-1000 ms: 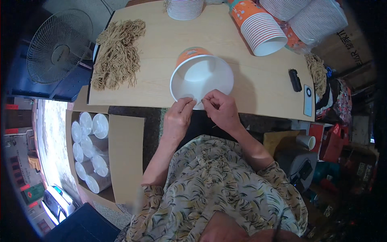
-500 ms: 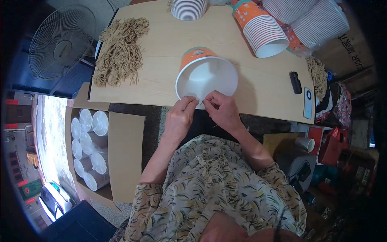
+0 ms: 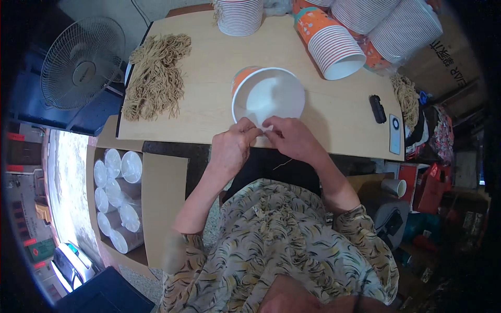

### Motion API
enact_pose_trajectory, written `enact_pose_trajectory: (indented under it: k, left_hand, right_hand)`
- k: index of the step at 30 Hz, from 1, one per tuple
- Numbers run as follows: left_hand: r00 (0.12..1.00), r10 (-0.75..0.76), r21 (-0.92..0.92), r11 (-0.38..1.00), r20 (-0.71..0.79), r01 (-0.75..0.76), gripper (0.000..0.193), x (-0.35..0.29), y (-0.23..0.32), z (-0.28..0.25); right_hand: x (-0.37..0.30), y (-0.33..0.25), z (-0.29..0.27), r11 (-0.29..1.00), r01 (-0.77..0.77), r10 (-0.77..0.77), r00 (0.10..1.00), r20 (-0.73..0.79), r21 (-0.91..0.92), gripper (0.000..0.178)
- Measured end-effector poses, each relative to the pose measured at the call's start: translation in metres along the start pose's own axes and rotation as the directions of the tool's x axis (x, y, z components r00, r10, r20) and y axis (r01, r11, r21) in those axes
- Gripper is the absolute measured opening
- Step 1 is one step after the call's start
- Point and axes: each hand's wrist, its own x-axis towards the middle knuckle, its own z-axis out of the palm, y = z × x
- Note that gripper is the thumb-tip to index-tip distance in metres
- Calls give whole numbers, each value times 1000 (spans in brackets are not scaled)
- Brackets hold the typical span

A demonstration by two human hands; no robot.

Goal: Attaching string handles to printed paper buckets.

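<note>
A large paper bucket, white inside with an orange printed outside, lies tipped on the table with its mouth facing me. My left hand is closed at the bucket's near rim, thumb and fingers pinched together. Beside it, my right hand is pinched too, its fingertips almost meeting the left ones. From under my right hand hangs the loose end of a thin tan cord. What exactly sits between the fingertips is mostly hidden by the fingers.
A heap of tan cords lies on the table at left. Stacked paper buckets rest at the far right, another stack at the back. A black tool lies right. At lower left, a cardboard box holds wrapped stacks.
My hands have drawn closer together at the rim, the right hand turning more palm-down. The cord's loose end shows more plainly below it. The whole view has shifted slightly.
</note>
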Motion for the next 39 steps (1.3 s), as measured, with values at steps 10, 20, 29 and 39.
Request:
enact_pose_trajectory:
  k: [10,20,29,39]
  left_hand:
    - [977,-127,-200,975,-169,93,18,11,5,-2]
    - [971,-180,-255,957,-156,136,19,13,15,0]
    - [960,-220,-305,939,-175,160,21,21,-5,3]
    - [966,-106,-280,959,-234,38,26,33,-15,-18]
  right_hand:
    - [-30,9,19,697,-193,393,908,-143,690,16]
    - [-18,21,64,207,-194,471,879,76,959,7]
    - [-21,17,49,314,-243,363,924,121,918,4]
    - [-35,14,-4,480,-423,224,906,358,768,7]
